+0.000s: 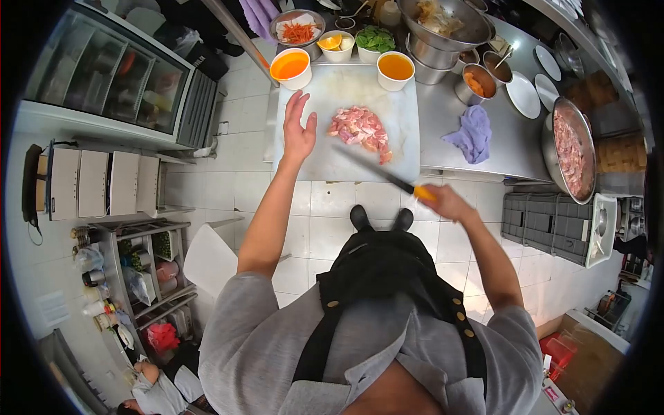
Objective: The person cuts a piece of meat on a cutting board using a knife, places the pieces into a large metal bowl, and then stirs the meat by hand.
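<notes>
My right hand point(447, 203) grips the yellow handle of a long knife point(377, 168), whose blade points left across the front of the white cutting board point(311, 166). A pile of cut raw meat point(361, 131) lies on the board just beyond the blade. My left hand point(299, 129) is over the board's left side, empty, with its fingers stretched forward and thumb apart. Past its fingertips stands a white tub of orange liquid point(291, 69). A second tub of orange liquid point(395, 70) stands at the board's far right.
Behind the board are a bowl of shredded carrot point(299, 31), a tub of green leaves point(375, 40) and orange pieces point(336, 43). To the right lie a purple cloth point(472, 133), plates point(523, 95) and a large bowl of raw meat point(573, 152). Another person point(162, 387) is at lower left.
</notes>
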`<action>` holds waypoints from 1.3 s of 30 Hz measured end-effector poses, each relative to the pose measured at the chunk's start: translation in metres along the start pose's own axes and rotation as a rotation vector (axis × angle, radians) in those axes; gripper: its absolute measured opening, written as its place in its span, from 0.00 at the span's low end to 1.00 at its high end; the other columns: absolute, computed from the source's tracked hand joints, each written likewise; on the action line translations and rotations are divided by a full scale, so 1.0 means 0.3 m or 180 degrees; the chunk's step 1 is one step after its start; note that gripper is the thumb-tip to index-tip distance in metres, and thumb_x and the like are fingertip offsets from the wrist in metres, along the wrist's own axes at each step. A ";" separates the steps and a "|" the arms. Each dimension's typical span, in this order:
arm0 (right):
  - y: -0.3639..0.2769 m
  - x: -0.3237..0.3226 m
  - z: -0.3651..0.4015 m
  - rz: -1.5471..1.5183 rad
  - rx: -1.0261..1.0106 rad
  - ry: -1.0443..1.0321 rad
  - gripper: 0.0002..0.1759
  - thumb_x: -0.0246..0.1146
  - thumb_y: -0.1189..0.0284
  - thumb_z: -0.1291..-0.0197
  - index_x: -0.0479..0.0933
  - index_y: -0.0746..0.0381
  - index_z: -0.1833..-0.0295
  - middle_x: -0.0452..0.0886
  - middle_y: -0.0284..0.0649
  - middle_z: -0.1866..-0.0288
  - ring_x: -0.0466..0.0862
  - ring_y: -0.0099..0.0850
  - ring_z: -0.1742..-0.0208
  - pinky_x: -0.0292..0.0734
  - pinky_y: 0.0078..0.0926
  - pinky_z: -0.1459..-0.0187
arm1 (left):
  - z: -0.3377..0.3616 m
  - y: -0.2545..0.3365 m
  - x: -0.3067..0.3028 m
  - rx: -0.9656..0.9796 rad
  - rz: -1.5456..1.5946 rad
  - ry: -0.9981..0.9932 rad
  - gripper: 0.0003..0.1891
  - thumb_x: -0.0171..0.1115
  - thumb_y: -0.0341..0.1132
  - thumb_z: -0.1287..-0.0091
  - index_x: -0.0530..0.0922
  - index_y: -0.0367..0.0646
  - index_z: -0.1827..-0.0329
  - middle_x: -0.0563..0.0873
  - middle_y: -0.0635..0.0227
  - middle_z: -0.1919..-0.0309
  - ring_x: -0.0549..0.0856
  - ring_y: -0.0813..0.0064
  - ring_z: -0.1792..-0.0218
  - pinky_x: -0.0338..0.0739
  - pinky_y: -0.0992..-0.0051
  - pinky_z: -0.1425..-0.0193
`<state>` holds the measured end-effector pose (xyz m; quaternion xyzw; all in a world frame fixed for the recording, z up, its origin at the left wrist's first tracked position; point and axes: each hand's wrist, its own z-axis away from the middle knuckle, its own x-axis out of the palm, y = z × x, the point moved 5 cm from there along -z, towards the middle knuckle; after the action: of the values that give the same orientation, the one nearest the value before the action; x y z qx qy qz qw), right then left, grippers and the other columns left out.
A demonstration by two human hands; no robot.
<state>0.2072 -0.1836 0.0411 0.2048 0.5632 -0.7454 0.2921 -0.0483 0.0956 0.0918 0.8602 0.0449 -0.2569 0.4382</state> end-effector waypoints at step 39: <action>-0.253 0.196 -0.219 -0.3300 0.0822 -0.0413 0.17 0.55 0.65 0.30 0.65 0.56 0.40 0.68 0.33 0.81 0.66 0.21 0.88 0.64 0.22 0.88 | 0.066 0.062 0.301 -0.0593 -0.0530 0.1056 0.23 0.63 0.28 0.39 0.74 0.40 0.39 0.70 0.50 0.40 0.69 0.52 0.39 0.64 0.59 0.35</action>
<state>0.1112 -0.1177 0.0400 -0.1124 0.4750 -0.8661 -0.1075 0.0273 0.0556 0.0524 0.8398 0.2110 -0.1419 0.4797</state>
